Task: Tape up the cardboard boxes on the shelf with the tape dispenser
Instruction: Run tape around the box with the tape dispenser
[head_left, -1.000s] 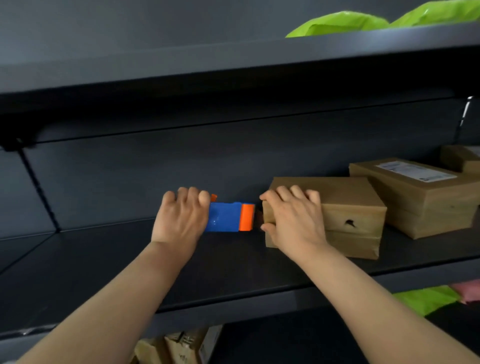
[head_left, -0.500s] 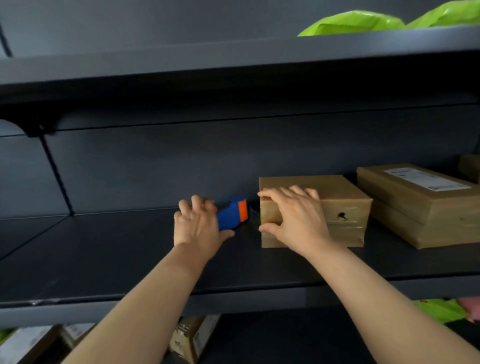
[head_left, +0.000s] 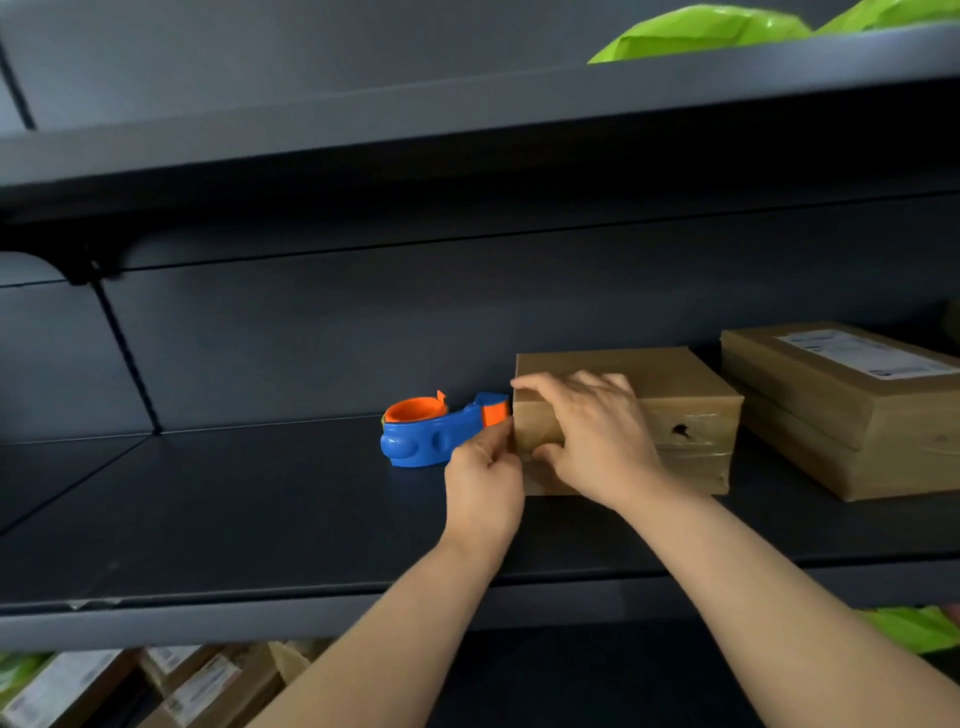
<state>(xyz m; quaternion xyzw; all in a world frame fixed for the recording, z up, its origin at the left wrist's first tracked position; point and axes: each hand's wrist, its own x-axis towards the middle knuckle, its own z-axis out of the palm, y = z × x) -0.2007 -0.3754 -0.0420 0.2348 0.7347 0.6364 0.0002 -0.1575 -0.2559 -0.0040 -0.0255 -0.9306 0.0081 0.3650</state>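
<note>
My right hand lies spread over the front left corner of the cardboard box, fingers flat across the top edge and thumb down on the near face, pressing rather than gripping. My left hand is at the same corner from the left, its fingers drawn narrow with thumb and forefinger tips against the box's left edge; whether they pinch a strip of tape there I cannot tell. The box sits on the dark shelf, and its front face is glossy with tape and has a small ragged hole in it.

The tape dispenser (blue body, orange hub and orange tip) lies on the shelf just left of the box, its tip right against the box's left side and just above my left fingertips. Neither hand holds it.

To the right, a second, flatter box with a white label rests on the same shelf, apart from the first. Green bags show on the shelf above, and more labelled boxes on the one below.
</note>
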